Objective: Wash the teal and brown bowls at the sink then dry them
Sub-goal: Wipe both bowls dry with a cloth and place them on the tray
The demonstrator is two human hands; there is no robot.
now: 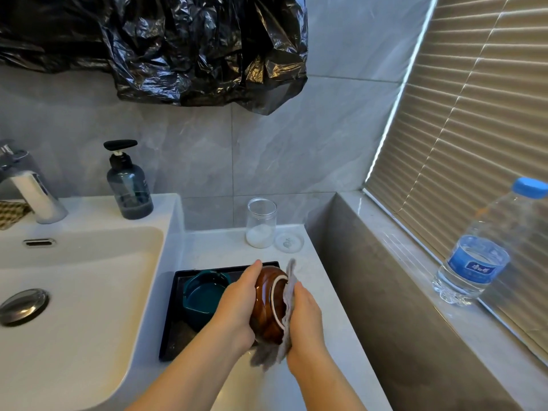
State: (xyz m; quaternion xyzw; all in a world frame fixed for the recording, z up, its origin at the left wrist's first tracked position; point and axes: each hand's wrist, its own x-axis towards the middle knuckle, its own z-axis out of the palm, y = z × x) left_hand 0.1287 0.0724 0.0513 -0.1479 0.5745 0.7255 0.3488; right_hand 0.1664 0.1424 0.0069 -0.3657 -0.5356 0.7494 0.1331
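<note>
While the teal bowl (201,295) sits upright in the black tray (171,330) just right of the sink (89,292), the brown bowl (271,304) is up in both hands over the tray's near right corner. Drying looks to be under way on it. Whether the teal one is dry I cannot tell. The left hand (237,304) grips the brown bowl's wall, thumb over the top, holding it tipped on edge with its foot facing right. The right hand (305,315) holds a grey cloth (267,355) against that foot, fingers curled onto the cloth, both forearms reaching in from the near edge.
</note>
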